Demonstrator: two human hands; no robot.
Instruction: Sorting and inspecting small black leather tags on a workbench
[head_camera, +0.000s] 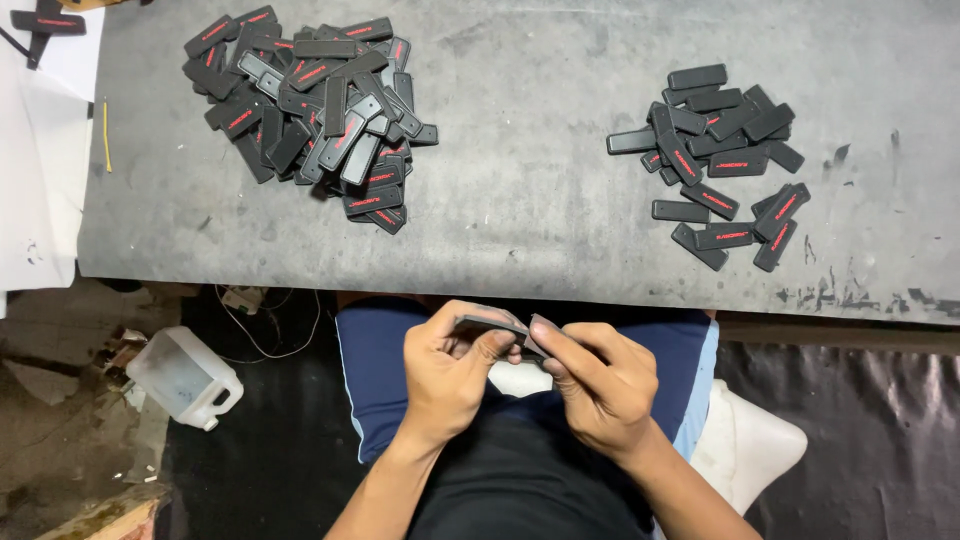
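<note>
Low in the middle of the frame, the left hand (452, 368) and the right hand (598, 385) meet over the person's lap, both pinched on one flat dark grey oblong rubber tag (497, 326). Thumb and forefinger of each hand close on opposite ends, so the piece lies level between them, just below the near edge of the grey, scuffed bench (530, 200). Holding it at both ends looks like a way to keep its face turned up toward the eyes and steady.

On the bench, in the upper left of the frame, lies a large heap of dark rubber tags (310, 105), tumbled over one another, some showing a thin red stripe of lettering along their length, others showing a plain back. In the upper right lies a smaller, looser pile of the same tags (722, 165), spread nearly flat, well apart from the heap; the gap keeps the two lots from mixing.

At the far left edge sits a sheet of white paper (40, 160). Below it, on the floor in the lower left, lies a translucent white plastic jug (183, 377) on its side.
</note>
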